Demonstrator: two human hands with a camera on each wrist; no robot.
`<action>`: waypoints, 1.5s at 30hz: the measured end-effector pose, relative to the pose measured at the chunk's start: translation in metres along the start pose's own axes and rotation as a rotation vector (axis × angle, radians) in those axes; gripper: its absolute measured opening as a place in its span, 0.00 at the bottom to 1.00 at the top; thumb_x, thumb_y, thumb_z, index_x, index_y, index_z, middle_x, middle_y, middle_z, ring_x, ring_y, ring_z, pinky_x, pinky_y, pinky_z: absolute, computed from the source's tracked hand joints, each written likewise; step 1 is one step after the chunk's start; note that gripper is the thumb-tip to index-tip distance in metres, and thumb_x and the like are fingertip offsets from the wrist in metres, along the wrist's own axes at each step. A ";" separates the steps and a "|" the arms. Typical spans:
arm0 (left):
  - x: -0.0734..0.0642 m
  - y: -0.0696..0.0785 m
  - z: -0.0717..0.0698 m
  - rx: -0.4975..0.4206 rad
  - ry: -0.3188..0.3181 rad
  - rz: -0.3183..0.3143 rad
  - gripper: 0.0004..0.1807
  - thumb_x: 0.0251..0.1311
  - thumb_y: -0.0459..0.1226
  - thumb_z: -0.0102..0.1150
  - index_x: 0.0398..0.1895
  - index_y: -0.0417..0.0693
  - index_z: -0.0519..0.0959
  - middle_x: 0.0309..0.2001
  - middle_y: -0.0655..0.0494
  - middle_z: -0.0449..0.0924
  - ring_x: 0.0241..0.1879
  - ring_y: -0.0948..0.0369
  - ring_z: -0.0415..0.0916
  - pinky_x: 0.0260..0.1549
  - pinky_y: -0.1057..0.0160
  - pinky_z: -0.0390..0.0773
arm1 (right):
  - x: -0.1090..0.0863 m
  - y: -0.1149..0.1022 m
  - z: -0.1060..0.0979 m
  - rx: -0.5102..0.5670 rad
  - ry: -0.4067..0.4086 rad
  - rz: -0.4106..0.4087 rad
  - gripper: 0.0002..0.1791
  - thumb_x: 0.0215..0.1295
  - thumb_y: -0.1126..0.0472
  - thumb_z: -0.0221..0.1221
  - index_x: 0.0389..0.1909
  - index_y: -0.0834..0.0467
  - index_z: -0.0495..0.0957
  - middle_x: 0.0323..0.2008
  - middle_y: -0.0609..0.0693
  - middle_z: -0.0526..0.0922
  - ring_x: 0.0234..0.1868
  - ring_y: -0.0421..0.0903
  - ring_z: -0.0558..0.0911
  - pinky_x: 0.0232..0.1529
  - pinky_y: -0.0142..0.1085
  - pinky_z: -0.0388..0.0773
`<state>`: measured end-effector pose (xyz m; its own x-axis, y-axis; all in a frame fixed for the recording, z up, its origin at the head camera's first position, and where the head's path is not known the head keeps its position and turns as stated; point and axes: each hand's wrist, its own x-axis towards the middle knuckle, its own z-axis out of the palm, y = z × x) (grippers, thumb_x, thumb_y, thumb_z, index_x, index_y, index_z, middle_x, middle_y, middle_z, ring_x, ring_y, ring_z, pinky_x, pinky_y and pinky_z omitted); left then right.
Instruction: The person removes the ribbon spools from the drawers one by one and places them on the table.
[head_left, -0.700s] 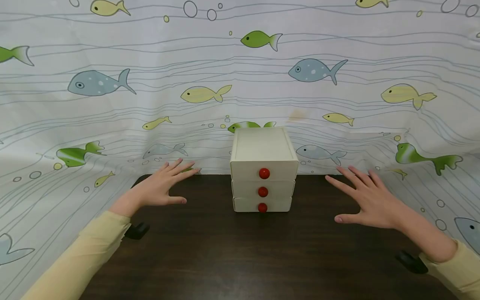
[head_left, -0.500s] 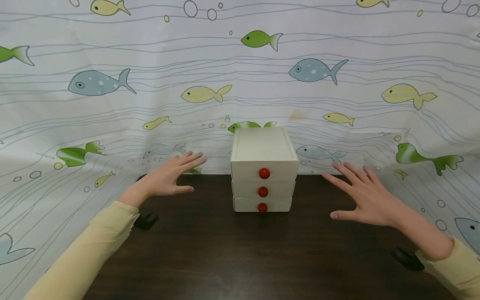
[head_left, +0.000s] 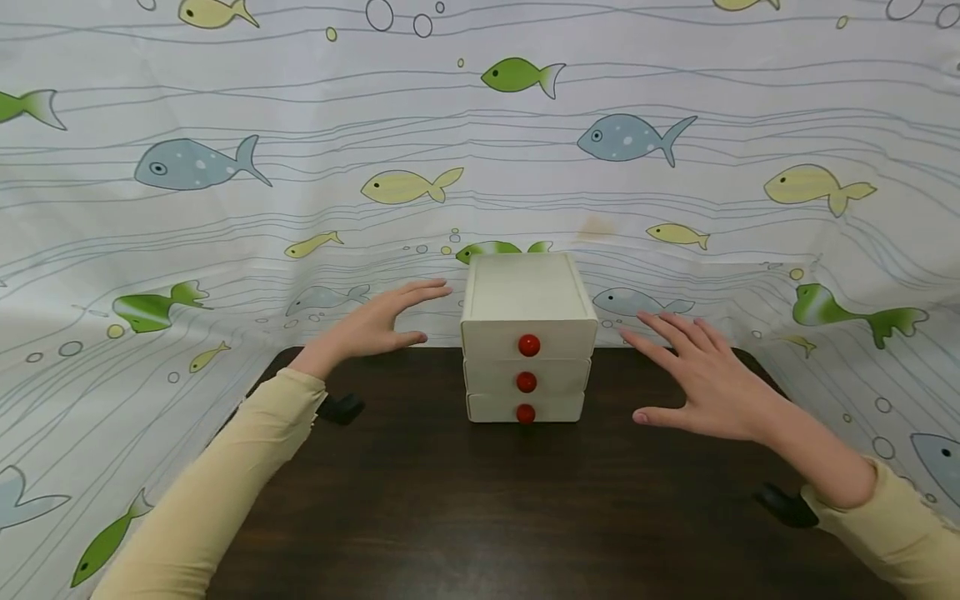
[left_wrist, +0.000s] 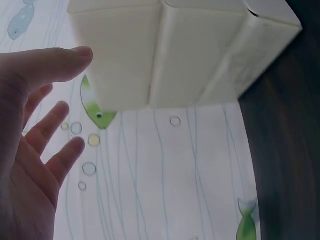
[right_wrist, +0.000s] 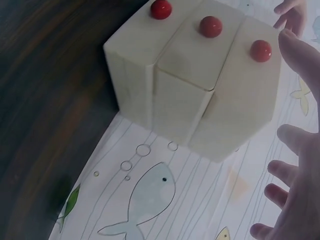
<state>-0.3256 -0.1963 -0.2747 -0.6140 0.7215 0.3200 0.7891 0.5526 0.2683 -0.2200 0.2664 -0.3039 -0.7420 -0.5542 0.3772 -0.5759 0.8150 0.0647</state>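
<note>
A small cream chest of drawers stands near the back of the dark table, its three drawers closed, each with a round red knob. My left hand hovers just left of the chest, fingers extended and thumb apart, touching nothing. On the other side my right hand is held in the air with spread fingers, a little farther from the chest. The left wrist view shows the chest's side beyond the thumb. In the right wrist view the knobbed front lies beside my fingers.
The dark wooden table reaches from the front to the backdrop. A white fish-print sheet hangs behind it and along both sides. Each sleeve cuff has a black wrist camera beneath it.
Both hands have moved inward toward the chest. The left hand has travelled farther, rightward and up in the view; the right has shifted left. The chest has stayed put.
</note>
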 end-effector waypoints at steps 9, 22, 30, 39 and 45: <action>0.025 0.008 0.005 -0.143 0.026 0.009 0.34 0.62 0.31 0.63 0.72 0.50 0.67 0.74 0.51 0.64 0.74 0.51 0.61 0.67 0.43 0.72 | 0.017 -0.014 0.001 0.008 0.055 -0.017 0.56 0.51 0.30 0.66 0.78 0.43 0.52 0.76 0.54 0.57 0.73 0.60 0.58 0.67 0.64 0.57; 0.035 0.008 0.013 -0.267 0.002 -0.005 0.23 0.63 0.28 0.61 0.62 0.47 0.77 0.66 0.47 0.74 0.69 0.49 0.68 0.67 0.45 0.72 | 0.045 -0.033 0.012 0.054 0.132 -0.073 0.52 0.53 0.34 0.67 0.75 0.48 0.59 0.72 0.56 0.64 0.69 0.59 0.65 0.65 0.65 0.65; 0.037 0.008 0.013 -0.293 0.006 -0.046 0.22 0.60 0.30 0.65 0.59 0.47 0.80 0.65 0.48 0.75 0.68 0.52 0.70 0.67 0.50 0.74 | 0.059 -0.045 0.024 0.155 0.214 -0.061 0.47 0.53 0.41 0.71 0.72 0.51 0.64 0.68 0.55 0.69 0.67 0.56 0.68 0.65 0.58 0.70; 0.043 0.010 0.013 -0.355 0.009 -0.052 0.16 0.60 0.29 0.64 0.52 0.47 0.84 0.60 0.49 0.79 0.66 0.54 0.72 0.67 0.53 0.74 | 0.075 -0.061 0.047 0.314 0.384 -0.022 0.36 0.53 0.55 0.74 0.63 0.57 0.74 0.57 0.56 0.76 0.55 0.52 0.75 0.51 0.49 0.81; 0.043 0.009 0.016 -0.396 -0.006 -0.043 0.15 0.61 0.29 0.64 0.51 0.46 0.84 0.59 0.48 0.80 0.67 0.53 0.70 0.68 0.53 0.73 | 0.081 -0.077 0.067 0.452 0.479 0.037 0.30 0.53 0.61 0.73 0.59 0.60 0.77 0.52 0.56 0.78 0.46 0.51 0.80 0.46 0.44 0.85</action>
<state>-0.3449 -0.1536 -0.2726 -0.6455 0.7041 0.2959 0.6942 0.3794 0.6116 -0.2584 0.1473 -0.3401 -0.5893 -0.3057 0.7478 -0.7177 0.6232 -0.3108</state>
